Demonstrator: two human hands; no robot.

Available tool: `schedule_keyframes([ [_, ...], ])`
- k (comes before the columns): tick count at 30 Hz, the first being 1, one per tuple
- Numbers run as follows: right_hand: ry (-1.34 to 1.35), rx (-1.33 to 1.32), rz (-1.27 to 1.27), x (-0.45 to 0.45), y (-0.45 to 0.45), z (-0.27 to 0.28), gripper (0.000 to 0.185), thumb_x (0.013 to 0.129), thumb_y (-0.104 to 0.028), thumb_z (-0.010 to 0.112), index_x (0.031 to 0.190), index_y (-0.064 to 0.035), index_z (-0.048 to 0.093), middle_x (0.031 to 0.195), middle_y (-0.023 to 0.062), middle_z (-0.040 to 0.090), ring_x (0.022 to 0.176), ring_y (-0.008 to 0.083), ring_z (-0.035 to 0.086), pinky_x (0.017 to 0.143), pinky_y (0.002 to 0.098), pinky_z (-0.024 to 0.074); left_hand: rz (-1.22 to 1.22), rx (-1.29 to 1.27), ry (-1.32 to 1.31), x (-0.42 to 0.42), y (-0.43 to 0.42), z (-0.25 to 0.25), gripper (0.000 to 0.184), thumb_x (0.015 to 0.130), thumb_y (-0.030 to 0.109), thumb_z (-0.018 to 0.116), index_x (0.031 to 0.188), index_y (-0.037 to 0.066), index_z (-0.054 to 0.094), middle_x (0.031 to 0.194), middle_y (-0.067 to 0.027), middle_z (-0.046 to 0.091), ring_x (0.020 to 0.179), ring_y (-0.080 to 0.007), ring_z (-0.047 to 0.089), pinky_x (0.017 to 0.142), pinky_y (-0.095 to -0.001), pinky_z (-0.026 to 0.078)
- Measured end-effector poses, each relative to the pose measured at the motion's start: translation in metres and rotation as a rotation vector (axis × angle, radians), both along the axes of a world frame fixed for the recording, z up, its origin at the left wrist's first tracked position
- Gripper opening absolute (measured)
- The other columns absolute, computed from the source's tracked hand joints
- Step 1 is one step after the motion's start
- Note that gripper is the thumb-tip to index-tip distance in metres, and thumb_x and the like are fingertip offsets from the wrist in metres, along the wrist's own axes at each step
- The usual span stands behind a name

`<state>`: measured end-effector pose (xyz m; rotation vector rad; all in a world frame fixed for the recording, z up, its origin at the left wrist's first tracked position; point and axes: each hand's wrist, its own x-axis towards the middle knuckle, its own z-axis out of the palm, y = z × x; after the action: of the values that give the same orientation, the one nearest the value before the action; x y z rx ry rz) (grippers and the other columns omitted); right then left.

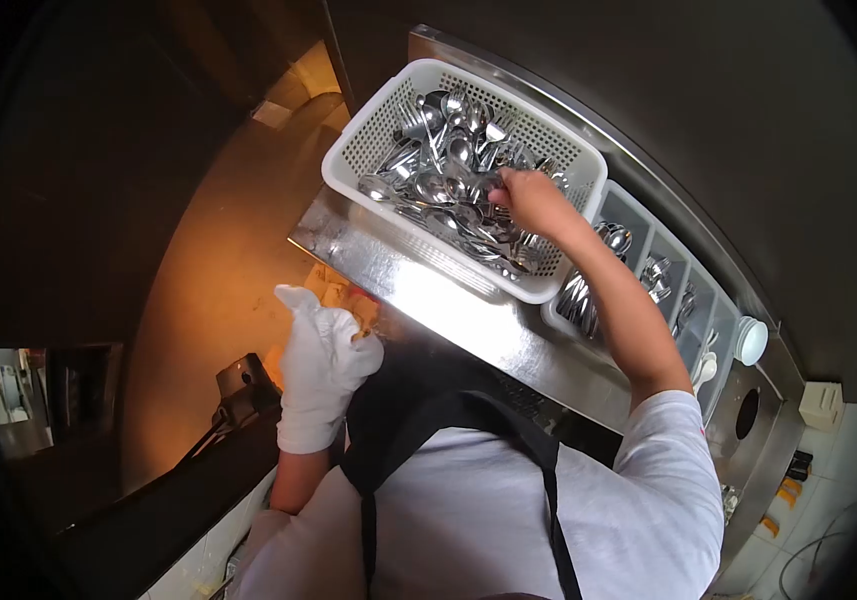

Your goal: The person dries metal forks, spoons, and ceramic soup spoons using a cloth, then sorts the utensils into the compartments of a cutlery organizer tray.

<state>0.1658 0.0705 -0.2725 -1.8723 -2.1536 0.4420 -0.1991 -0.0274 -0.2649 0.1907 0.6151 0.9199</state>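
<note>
A white perforated basket holds a heap of metal cutlery, mostly spoons and forks. My bare right hand reaches over the basket's near right side, its fingers closed together at the cutlery. Which piece they grip is hard to make out. Lower left, away from the basket, I hold up my left hand in a white glove. Its fingers are partly curled, with one tip sticking out to the left; what is inside the curl, if anything, is hidden. Beside the basket lies a grey divided cutlery tray, its compartments holding sorted spoons and forks.
Basket and tray rest on a shiny steel counter with a raised back edge. White spoons lie in the tray's last compartment. Small white bowls stand at the tray's far right. A round hole is cut in the steel further right.
</note>
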Motion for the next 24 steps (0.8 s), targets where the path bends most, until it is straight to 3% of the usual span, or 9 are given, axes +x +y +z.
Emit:
schedule_keyframes([
  [4, 0.435, 0.036, -0.352, -0.001, 0.019, 0.001, 0.026, 0.097, -0.022, 0.062, 0.104, 0.0025, 0.059, 0.091, 0.0310, 0.066, 0.091, 0.0493, 0.065, 0.079, 0.0548, 0.0508, 0.077, -0.053, 0.147, 0.021, 0.008, 0.015, 0.037, 0.107, 0.041, 0.036, 0.084, 0.015, 0.047, 0.069, -0.0019, 0.049, 0.060, -0.0174, 0.053, 0.057, -0.0284, 0.046],
  [6, 0.272, 0.059, -0.460, -0.009, 0.033, -0.004, 0.033, 0.096, -0.022, 0.062, 0.109, 0.0081, 0.057, 0.094, 0.0330, 0.067, 0.094, 0.0497, 0.066, 0.083, 0.0526, 0.0527, 0.039, -0.037, 0.229, 0.027, 0.017, 0.010, 0.038, 0.108, 0.036, 0.034, 0.080, 0.014, 0.047, 0.066, -0.0010, 0.047, 0.058, -0.0147, 0.050, 0.055, -0.0262, 0.043],
  [8, 0.161, 0.008, -0.589, -0.017, 0.052, -0.031, 0.039, 0.095, -0.024, 0.063, 0.109, 0.0117, 0.056, 0.095, 0.0338, 0.067, 0.095, 0.0497, 0.066, 0.085, 0.0509, 0.0538, -0.042, 0.162, 0.397, 0.028, 0.029, 0.001, 0.032, 0.107, 0.031, 0.035, 0.083, 0.013, 0.047, 0.071, -0.0015, 0.051, 0.060, -0.0151, 0.052, 0.056, -0.0280, 0.044],
  [10, 0.118, -0.150, -0.648, -0.034, 0.059, -0.030, 0.062, 0.092, -0.045, 0.068, 0.113, 0.0125, 0.058, 0.106, 0.0332, 0.067, 0.104, 0.0453, 0.067, 0.090, 0.0464, 0.0546, -0.134, 0.378, 0.556, 0.027, 0.045, -0.006, 0.027, 0.106, 0.026, 0.036, 0.086, 0.012, 0.048, 0.076, -0.0021, 0.055, 0.063, -0.0154, 0.053, 0.057, -0.0299, 0.046],
  [12, 0.065, -0.276, -0.710, -0.049, 0.075, -0.028, 0.078, 0.087, -0.058, 0.068, 0.121, 0.0117, 0.058, 0.121, 0.0277, 0.065, 0.114, 0.0395, 0.065, 0.091, 0.0463, 0.0543, -0.214, 0.320, 0.442, 0.026, 0.063, 0.001, 0.022, 0.105, 0.023, 0.037, 0.089, 0.011, 0.048, 0.080, -0.0023, 0.058, 0.066, -0.0153, 0.055, 0.060, -0.0299, 0.047],
  [14, 0.000, -0.354, -0.783, -0.064, 0.091, -0.017, 0.087, 0.084, -0.064, 0.069, 0.126, 0.0105, 0.058, 0.128, 0.0228, 0.063, 0.119, 0.0363, 0.063, 0.093, 0.0471, 0.0532, -0.268, -0.029, 0.061, 0.028, 0.082, 0.014, 0.018, 0.105, 0.021, 0.039, 0.093, 0.010, 0.047, 0.083, -0.0020, 0.060, 0.070, -0.0146, 0.057, 0.063, -0.0282, 0.048],
  [18, 0.002, -0.482, -0.849, -0.084, 0.097, 0.016, 0.098, 0.076, -0.070, 0.072, 0.132, 0.0084, 0.057, 0.136, 0.0173, 0.059, 0.125, 0.0334, 0.059, 0.094, 0.0487, 0.0509, -0.339, 0.333, 0.319, 0.002, 0.101, -0.035, 0.017, 0.104, 0.023, 0.046, 0.095, 0.009, 0.048, 0.082, -0.0031, 0.060, 0.074, -0.0159, 0.058, 0.070, -0.0288, 0.049],
  [22, 0.116, -0.437, -0.883, -0.079, 0.096, -0.008, 0.111, 0.069, -0.061, 0.085, 0.134, 0.0160, 0.038, 0.117, 0.0277, 0.067, 0.111, 0.0378, 0.067, 0.093, 0.0419, 0.0534, -0.482, 0.674, 0.590, -0.010, 0.120, -0.055, 0.025, 0.101, 0.031, 0.054, 0.095, 0.007, 0.048, 0.084, -0.0045, 0.059, 0.076, -0.0168, 0.058, 0.084, -0.0305, 0.045],
  [24, 0.096, -0.379, -0.924, -0.081, 0.097, -0.016, 0.104, 0.073, -0.054, 0.084, 0.135, 0.0156, 0.036, 0.118, 0.0291, 0.066, 0.111, 0.0387, 0.067, 0.095, 0.0430, 0.0531, -0.586, 0.833, 0.753, -0.010, 0.131, -0.040, 0.033, 0.099, 0.038, 0.059, 0.095, 0.007, 0.047, 0.085, -0.0053, 0.059, 0.076, -0.0170, 0.058, 0.095, -0.0319, 0.040],
])
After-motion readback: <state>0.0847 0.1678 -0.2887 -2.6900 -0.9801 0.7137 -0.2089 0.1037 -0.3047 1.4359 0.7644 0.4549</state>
